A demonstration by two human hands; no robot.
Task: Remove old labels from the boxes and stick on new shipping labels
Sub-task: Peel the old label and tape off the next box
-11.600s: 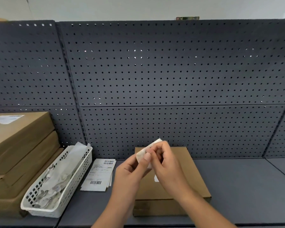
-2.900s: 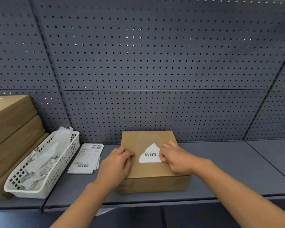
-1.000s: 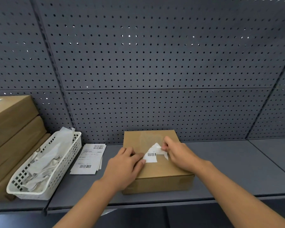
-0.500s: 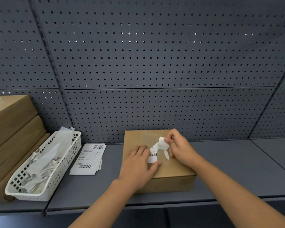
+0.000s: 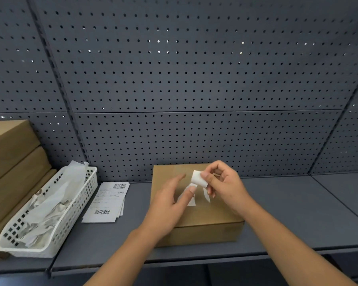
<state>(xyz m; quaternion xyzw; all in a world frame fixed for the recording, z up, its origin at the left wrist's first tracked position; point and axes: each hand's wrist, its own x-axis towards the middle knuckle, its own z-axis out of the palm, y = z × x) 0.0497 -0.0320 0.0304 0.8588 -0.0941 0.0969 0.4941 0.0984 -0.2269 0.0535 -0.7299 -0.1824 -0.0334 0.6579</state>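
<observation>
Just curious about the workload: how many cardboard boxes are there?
4: centre box; stacked at left, top box, middle box, bottom box. More may lie out of frame.

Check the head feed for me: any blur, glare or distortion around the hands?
Head view: the left hand is motion-blurred, and the old label pinched by the right hand smears at its lower end, print unreadable; head view: light is dim and even, no glare on the box; head view: wide-angle lens bows the pegboard seams, with bright pinpoints in some holes.

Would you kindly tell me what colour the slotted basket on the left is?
The basket is white; the head view shows it best.
</observation>
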